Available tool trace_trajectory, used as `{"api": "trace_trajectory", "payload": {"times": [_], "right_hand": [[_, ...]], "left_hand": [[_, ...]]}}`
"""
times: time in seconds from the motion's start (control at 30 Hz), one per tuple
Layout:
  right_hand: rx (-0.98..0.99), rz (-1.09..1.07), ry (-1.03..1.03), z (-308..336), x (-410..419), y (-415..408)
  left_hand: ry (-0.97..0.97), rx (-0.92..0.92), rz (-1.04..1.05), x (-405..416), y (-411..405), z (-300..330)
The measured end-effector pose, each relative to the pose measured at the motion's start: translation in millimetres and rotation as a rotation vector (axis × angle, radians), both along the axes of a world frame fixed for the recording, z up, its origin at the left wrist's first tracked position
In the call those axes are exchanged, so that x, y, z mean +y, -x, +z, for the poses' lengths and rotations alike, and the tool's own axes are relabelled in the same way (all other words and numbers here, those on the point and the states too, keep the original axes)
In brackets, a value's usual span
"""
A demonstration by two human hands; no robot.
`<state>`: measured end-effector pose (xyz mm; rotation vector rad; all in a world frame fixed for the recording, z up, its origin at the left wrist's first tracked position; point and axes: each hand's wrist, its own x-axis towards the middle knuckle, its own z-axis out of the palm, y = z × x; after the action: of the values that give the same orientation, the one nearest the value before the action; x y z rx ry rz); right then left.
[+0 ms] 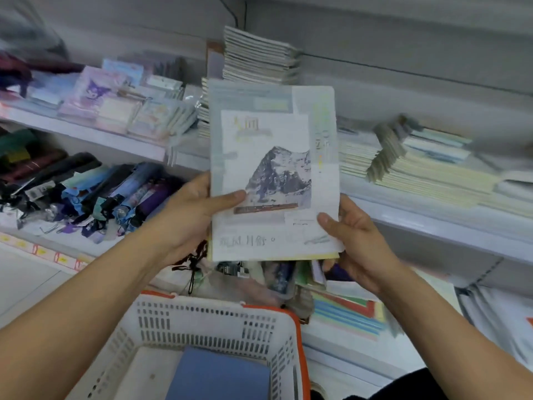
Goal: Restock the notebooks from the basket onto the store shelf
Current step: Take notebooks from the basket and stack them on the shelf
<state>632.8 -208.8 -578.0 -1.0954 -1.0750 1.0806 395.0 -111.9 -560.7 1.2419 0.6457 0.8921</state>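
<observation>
Head view: both hands, left hand (190, 209) and right hand (353, 236), have fingers clamped on the upright notebook stack (274, 174), its long axis pointing up toward the shelf (432, 223) just behind it

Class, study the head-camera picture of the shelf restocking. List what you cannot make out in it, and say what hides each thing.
- Number of notebooks held by the left hand and right hand: the front cover hides the rest.
- The blue book in the basket: cut off by the bottom edge.
- Top-left shelf goods: motion blur.
- Yellow price tags: too small.
</observation>
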Motion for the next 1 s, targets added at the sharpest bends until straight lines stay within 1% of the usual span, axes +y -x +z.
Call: {"api": "trace_trajectory", "payload": {"times": [0.1, 0.17, 0.23, 0.33, 0.4, 0.47, 0.53, 0.6, 0.67, 0.73, 0.87, 1.0], "right_hand": [[0.100, -0.220, -0.071, 25.8, 14.6, -23.6], [0.112, -0.325, -0.108, 42.5, 25.3, -40.7], [0.046, -0.456, -0.129, 57.1, 38.7, -57.8], [-0.030, -0.608, -0.107, 71.1, 57.9, -77.6], [0.006, -0.637, -0.088, 70.3, 68.2, -84.2], [0.020, -0.642, -0.103, 64.2, 75.3, -87.9], [-0.037, -0.668, -0.122, 59.0, 80.8, -89.3], [-0.133, -0.730, -0.112, 55.4, 87.3, -92.5], [-0.249, -0.781, -0.089, 52.5, 94.4, -94.8], [-0.303, -0.812, -0.078, 50.1, 100.7, -94.8], [-0.253, -0.874, -0.030, 48.8, 114.1, -100.0], [-0.190, -0.951, 0.000, 44.4, 128.8, -105.5]], "left_hand": [[-0.203, 0.199, 0.036, 13.7, -42.9, 17.3], [-0.284, 0.217, 0.086, 33.1, -76.0, 27.9], [-0.289, 0.211, 0.120, 55.5, -111.1, 41.1], [-0.219, 0.232, 0.149, 82.6, -156.3, 55.5], [-0.198, 0.235, 0.171, 95.9, -175.1, 57.4], [-0.245, 0.224, 0.217, 105.6, -185.2, 55.4], [-0.368, 0.281, 0.223, 111.4, -188.5, 52.1], [-0.472, 0.356, 0.227, 115.6, -189.1, 48.2], [-0.522, 0.368, 0.285, 121.3, -190.0, 45.2], [-0.595, 0.404, 0.375, 124.8, -191.4, 45.0], [-0.760, 0.469, 0.453, 130.6, -197.4, 42.6], [-0.853, 0.546, 0.516, 135.5, -201.0, 43.6]]}}
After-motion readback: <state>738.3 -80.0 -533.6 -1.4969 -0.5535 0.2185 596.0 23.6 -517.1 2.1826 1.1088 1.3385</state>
